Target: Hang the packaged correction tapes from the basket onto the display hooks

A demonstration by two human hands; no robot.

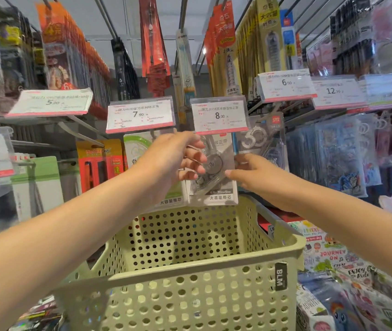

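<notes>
A clear-and-grey packaged correction tape point(216, 177) hangs just under the 8.00 price tag point(219, 115). My left hand point(173, 158) grips its left edge, fingers curled over the front. My right hand point(250, 173) pinches its right edge between thumb and fingers. The hook itself is hidden behind the tag. A green-labelled correction tape pack point(137, 149) hangs to the left, under the 7.90 tag point(140, 114), partly hidden by my left hand. The pale green perforated basket point(190, 278) sits directly below; I see no packages inside it.
Pen refill packs hang on upper hooks point(226, 44). An orange pack point(99, 161) hangs at left, a clear "30" tape pack point(262, 139) and blue sticker packs point(338, 154) at right. Printed notebooks point(333, 263) lie right of the basket.
</notes>
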